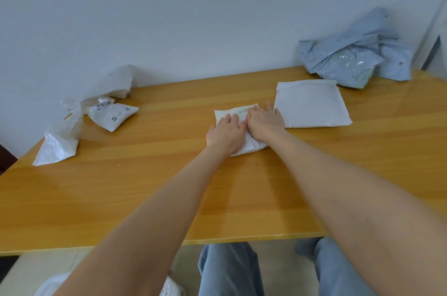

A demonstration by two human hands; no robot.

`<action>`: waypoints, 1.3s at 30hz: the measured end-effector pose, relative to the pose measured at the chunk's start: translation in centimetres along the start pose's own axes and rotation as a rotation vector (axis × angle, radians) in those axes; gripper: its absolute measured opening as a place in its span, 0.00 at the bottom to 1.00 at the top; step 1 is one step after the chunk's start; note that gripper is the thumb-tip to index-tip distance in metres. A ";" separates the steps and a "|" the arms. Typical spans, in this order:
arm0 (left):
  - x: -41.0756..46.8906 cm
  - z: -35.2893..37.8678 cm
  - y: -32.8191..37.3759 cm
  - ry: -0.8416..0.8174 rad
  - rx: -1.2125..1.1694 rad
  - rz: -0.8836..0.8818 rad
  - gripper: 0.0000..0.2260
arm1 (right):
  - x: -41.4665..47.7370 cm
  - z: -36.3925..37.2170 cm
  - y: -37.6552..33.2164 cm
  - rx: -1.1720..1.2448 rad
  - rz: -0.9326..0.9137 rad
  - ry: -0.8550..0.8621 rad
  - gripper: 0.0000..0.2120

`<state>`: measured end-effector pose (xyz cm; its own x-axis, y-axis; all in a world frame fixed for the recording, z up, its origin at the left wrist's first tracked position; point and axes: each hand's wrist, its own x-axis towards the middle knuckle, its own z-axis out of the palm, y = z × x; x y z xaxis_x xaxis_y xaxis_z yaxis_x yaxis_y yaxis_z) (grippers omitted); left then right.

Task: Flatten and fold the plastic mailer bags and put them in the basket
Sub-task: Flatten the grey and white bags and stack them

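Fingers (231, 119) of the left hand (226, 132) and right hand (264, 124) lie nearly straight, pressing the small white mailer bag (252, 145) flat at mid-surface (121, 162). Flattening looks underway; folding it over likely comes next. A flat white padded mailer (312, 104) lies just beside it. No basket shows.

Small white mailer (233, 113), mid-desk (169, 174): partly flattened, near end crinkled, print along far edge. Just right of it, white padded mailer (312, 104): flat, flap folded over. Far right, against wall: grey-blue mailers (350, 56), crumpled heap. Left side: crumpled white mailers (58, 148), loosely strewn; among them a labelled mailer (111, 115).
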<state>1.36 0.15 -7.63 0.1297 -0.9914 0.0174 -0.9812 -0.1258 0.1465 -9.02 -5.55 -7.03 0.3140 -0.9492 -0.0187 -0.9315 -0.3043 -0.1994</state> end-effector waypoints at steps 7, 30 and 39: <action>-0.9 0.4 0.0 -0.045 -0.114 -0.035 0.24 | -1.6 -1.0 0.4 0.060 -0.045 0.026 0.23; -0.7 0.4 -0.2 -0.077 -0.088 -0.019 0.23 | -3.2 1.0 1.2 0.059 -0.011 -0.031 0.26; -0.6 0.2 -0.4 -0.063 -0.121 -0.012 0.23 | -3.2 0.4 1.2 0.087 -0.014 -0.059 0.25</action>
<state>1.65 0.80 -7.94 0.1286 -0.9906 -0.0465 -0.9547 -0.1363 0.2645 -11.12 -2.81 -7.64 0.3392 -0.9379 -0.0725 -0.9084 -0.3065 -0.2843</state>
